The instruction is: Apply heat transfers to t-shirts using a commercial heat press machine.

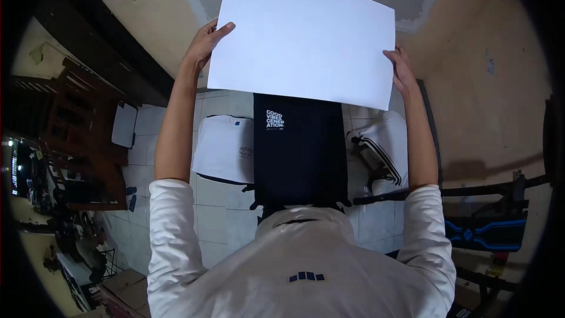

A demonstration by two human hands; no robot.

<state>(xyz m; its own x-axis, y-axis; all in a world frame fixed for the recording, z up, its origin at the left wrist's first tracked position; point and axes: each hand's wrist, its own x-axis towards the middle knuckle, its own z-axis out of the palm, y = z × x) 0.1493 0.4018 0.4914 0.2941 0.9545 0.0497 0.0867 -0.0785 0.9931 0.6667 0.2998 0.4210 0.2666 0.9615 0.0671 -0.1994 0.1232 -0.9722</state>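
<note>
My left hand grips the left edge of a large blank white sheet, its thumb on the near face. The sheet's right edge is held by my right hand. The sheet is raised in front of me, slightly bowed along its top edge, with its right side a little lower. Below it, a black garment with white printed lettering near its upper left lies flat, its upper end hidden behind the sheet. What supports the garment cannot be seen.
A white T-shirt lies left of the black garment. Another white cloth item with black stripes is at the right. Dark wooden furniture stands at the left. A black and blue padded object is at the lower right, near the wall.
</note>
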